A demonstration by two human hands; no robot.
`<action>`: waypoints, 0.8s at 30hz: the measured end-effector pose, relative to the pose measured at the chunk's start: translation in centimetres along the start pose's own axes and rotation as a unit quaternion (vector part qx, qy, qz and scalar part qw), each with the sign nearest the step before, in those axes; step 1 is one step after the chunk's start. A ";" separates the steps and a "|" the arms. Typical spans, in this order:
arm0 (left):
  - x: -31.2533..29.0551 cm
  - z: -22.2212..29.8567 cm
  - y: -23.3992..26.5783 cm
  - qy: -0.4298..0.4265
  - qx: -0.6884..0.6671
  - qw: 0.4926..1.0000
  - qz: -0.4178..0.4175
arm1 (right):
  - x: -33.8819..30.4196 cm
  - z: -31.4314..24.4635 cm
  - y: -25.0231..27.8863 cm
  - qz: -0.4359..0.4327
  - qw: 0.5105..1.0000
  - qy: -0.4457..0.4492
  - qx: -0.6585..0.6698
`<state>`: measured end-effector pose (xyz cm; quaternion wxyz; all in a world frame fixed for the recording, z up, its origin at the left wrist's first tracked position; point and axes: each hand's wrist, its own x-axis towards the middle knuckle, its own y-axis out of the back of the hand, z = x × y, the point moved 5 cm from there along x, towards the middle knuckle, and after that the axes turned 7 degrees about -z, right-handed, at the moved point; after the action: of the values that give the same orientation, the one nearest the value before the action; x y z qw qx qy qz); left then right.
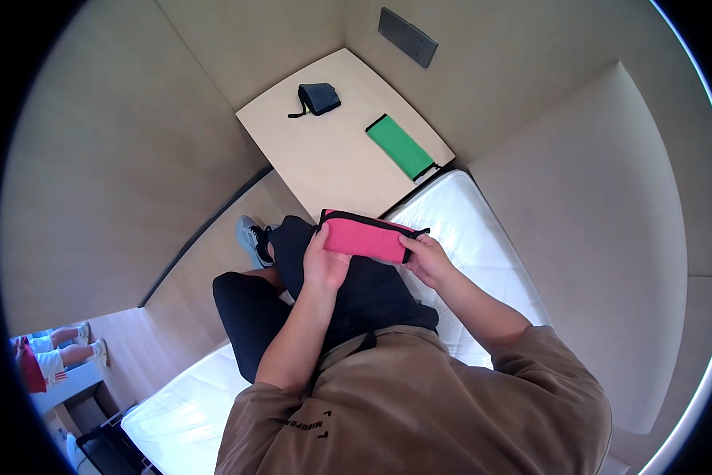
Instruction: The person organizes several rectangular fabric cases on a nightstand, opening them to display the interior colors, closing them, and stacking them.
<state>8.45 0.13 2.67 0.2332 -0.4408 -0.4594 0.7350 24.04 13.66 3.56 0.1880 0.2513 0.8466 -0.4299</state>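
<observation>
Ahead of me I see a pale wooden desk (316,154) set in the corner between wood-toned walls (126,166). A dark blue-grey pouch (319,97) with a black strap lies towards its far left part, well apart from a long green pouch (401,146) with black ends, which rests slantwise near the right edge. Above the desk I can make out a dark grey plate (407,37) on the wall. Beneath me spreads a white mattress (482,226) in shiny clear wrapping, and a broad beige panel (585,245) stands to my right. At far left, I glimpse another person's legs (75,354), white shorts (52,366) and light shoes (100,351).
</observation>
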 end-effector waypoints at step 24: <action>-5.3 -3.2 -10.4 -0.297 0.728 0.555 -0.272 | -3.8 -4.7 -7.2 0.034 0.995 0.079 0.059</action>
<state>13.22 2.56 13.56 0.5134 0.2682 0.0910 0.8100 22.37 12.89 12.82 0.1204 0.3237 0.8229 -0.4512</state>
